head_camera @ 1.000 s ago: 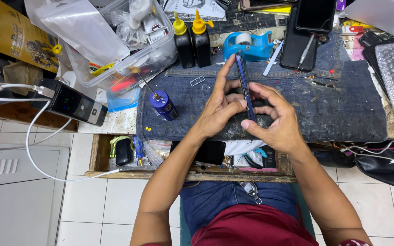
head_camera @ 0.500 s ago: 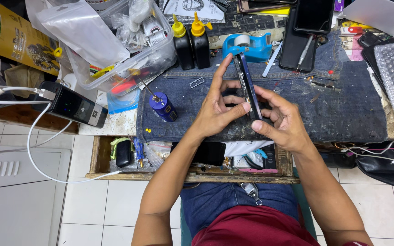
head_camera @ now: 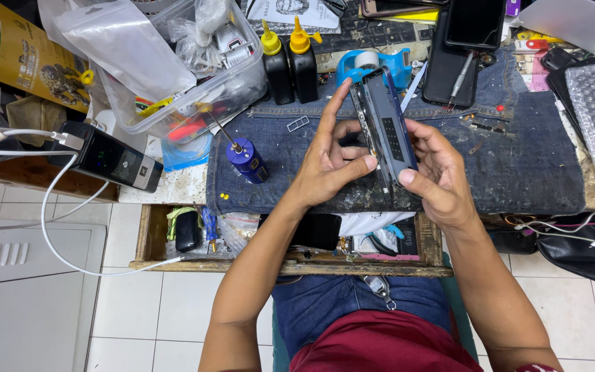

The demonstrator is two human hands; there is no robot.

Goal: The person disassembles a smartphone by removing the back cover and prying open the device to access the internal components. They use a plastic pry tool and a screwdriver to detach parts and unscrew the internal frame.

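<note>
Smartphone (head_camera: 384,120), opened, thin, rigid, judged fragile: pinched edgewise along its long sides by left hand (head_camera: 325,162) and right hand (head_camera: 435,176) fingertips.

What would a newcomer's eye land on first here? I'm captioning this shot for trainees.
First, the two hands, left hand and right hand, gripping an opened phone on edge over the denim mat. Next, two black bottles with yellow caps behind it, and the blue screwdriver on the mat's left.
</note>
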